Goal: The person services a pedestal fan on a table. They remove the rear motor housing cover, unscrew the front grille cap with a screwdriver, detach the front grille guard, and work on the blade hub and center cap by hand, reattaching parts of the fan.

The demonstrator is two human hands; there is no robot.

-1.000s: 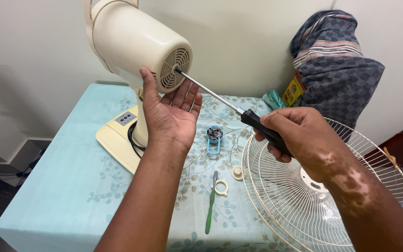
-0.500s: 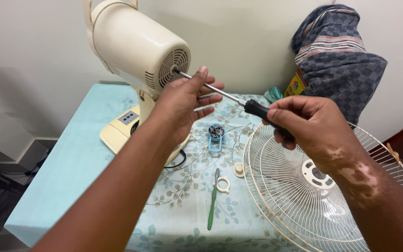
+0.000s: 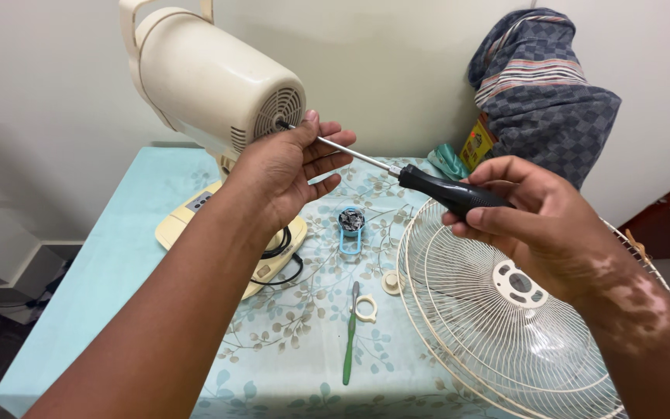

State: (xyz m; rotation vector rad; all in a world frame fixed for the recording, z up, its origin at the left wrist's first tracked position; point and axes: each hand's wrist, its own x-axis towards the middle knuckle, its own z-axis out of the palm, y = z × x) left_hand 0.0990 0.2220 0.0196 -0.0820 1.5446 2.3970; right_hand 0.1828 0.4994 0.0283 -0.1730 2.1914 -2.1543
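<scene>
Against the vented rear of the cream plastic fan motor housing [image 3: 211, 85], the tip of one long screwdriver with a steel shaft and black handle [image 3: 397, 172] is set. The black handle is clasped by the right hand [image 3: 537, 225], fingers closed around it, just right of the housing. The left hand [image 3: 284, 167] is laid over the shaft beside the housing vents, fingers loosely curled on it as a guide; whether it presses the housing as well cannot be told. The screwdriver is judged stiff and light, its handle likely grippy, best taken at the handle, the bare shaft being smooth. The housing looks rigid but top-heavy on its stand, its vent slats probably brittle. Below the housing, one cream fan base with a black cord [image 3: 273, 260] sits on the pale blue leaf-print tablecloth [image 3: 102, 271]. Lower right of the housing lie one white wire fan guard [image 3: 490, 341], one green-handled tool [image 3: 349, 341], two small white rings and one blue-rimmed container. One grey checked cloth bundle [image 3: 544, 93] leans far right.
</scene>
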